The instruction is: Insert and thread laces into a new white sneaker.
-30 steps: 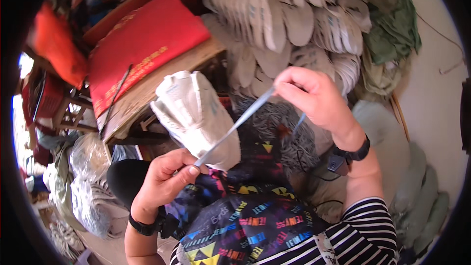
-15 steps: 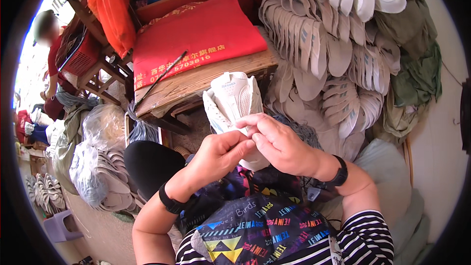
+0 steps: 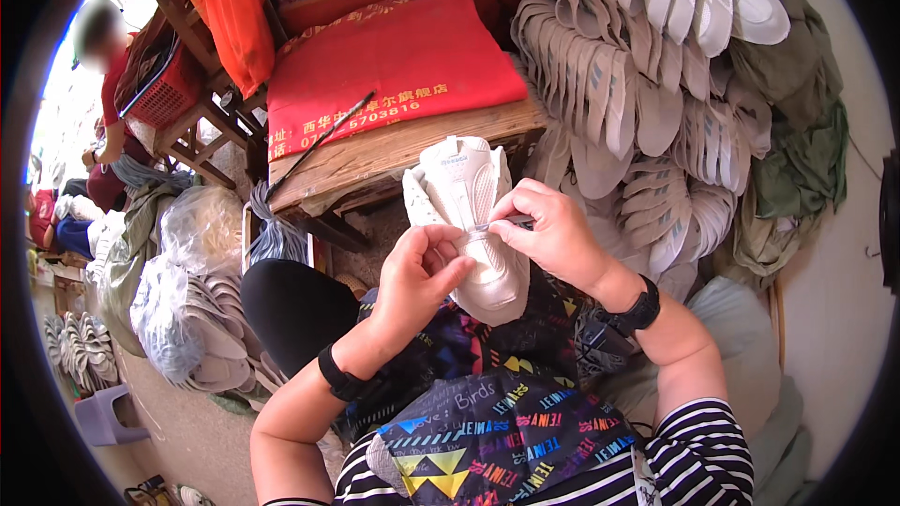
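A white shoe upper (image 3: 497, 295) sits above the person's lap in front of the wooden table (image 3: 422, 134), its toe toward the body and its tongue toward the table. The right hand (image 3: 555, 236) pinches a thin grey-blue lace (image 3: 517, 221) between thumb and forefinger at the side of the shoe's throat. The left hand (image 3: 420, 272) is curled, thumb and forefinger a little apart, forefinger against the throat; whether it grips the lace cannot be told. A red sheet (image 3: 394, 61) covers part of the tabletop; stacked shoe uppers (image 3: 600, 112) stand to its right.
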Demonstrator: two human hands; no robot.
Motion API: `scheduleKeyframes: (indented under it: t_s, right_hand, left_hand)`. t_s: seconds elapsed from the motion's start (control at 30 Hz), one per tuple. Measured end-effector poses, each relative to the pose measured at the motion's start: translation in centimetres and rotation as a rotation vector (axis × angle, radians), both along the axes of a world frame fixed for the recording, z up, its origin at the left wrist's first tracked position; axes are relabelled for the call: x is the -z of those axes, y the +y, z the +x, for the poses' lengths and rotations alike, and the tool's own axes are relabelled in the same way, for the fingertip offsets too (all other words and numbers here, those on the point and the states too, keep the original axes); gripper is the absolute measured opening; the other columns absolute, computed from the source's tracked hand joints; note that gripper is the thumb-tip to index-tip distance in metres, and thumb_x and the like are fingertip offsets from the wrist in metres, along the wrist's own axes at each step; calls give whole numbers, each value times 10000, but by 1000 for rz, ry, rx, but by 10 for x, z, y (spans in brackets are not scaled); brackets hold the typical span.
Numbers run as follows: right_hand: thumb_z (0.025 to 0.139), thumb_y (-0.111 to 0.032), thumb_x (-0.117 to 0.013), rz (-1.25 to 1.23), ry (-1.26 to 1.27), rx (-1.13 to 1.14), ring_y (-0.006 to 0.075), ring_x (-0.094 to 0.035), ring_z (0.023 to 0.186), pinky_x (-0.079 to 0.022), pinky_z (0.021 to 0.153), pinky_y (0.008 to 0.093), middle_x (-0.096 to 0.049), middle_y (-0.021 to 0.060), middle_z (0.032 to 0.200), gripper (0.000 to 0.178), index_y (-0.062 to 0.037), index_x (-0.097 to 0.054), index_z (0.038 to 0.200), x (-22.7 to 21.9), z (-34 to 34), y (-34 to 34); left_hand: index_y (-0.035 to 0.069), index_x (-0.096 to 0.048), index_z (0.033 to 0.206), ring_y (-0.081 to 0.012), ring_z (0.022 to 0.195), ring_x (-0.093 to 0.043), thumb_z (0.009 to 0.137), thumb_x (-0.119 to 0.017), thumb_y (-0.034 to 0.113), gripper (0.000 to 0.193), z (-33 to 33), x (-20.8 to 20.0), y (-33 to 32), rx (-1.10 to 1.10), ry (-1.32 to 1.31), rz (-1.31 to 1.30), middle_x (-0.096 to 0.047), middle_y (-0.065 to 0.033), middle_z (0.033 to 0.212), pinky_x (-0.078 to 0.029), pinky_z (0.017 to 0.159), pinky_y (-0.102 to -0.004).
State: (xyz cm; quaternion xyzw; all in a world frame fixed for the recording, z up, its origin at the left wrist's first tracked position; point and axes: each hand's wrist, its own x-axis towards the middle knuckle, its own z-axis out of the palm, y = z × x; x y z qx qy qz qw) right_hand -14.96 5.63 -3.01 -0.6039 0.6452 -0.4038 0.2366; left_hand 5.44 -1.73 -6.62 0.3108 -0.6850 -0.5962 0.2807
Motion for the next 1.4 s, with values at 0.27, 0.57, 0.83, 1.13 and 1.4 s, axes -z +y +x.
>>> scheduleKeyframes:
  t_s: [0.27, 0.57, 0.83, 1.13, 1.4]
  right_hand:
    - [785, -80, -663, 99, 61, 45, 227, -585, 696, -457, 630, 341, -568, 112, 794, 112, -16, -578, 817, -5, 9, -5]
    - [788, -93, -645, 130, -52, -69, 218, -594, 705, -462, 635, 361, -575, 98, 769, 113, -27, -555, 811, 9, -1, -20]
    - [823, -64, -677, 158, -193, -123, 110, -563, 742, -473, 673, 288, -586, 62, 785, 114, -7, -582, 847, 6, -6, -16]
    - [824, -62, -698, 124, -265, 14, 134, -588, 725, -494, 666, 308, -617, 87, 791, 127, -7, -596, 874, 16, -2, -11]
    - [890, -170, -638, 81, -7, -107, 344, -644, 755, -500, 662, 402, -642, 173, 811, 137, -35, -620, 891, 7, 11, -22]
  left_hand:
    - [16, -627, 1140, -58, 753, -517, 782, -792, 35, 395, -3, -9, 5, 0, -94, -137, -522, 5, 911, -466, 656, -203]
    - [19, -617, 1138, -72, 751, -529, 768, -808, 46, 417, -3, -6, 2, 24, -96, -118, -522, -11, 916, -483, 660, -221]
    - [5, -558, 1192, -221, 784, -627, 763, -781, 81, 490, -1, -15, 2, 29, -165, -505, -556, -112, 991, -541, 725, -339]
    - [3, -523, 1259, -192, 831, -650, 751, -778, 54, 571, -2, -21, 6, -1, -138, -484, -617, -100, 1082, -536, 764, -321]
    - [11, -573, 1161, -237, 807, -652, 777, -734, 41, 417, -6, -15, -3, -44, -120, -337, -615, -109, 992, -536, 745, -360]
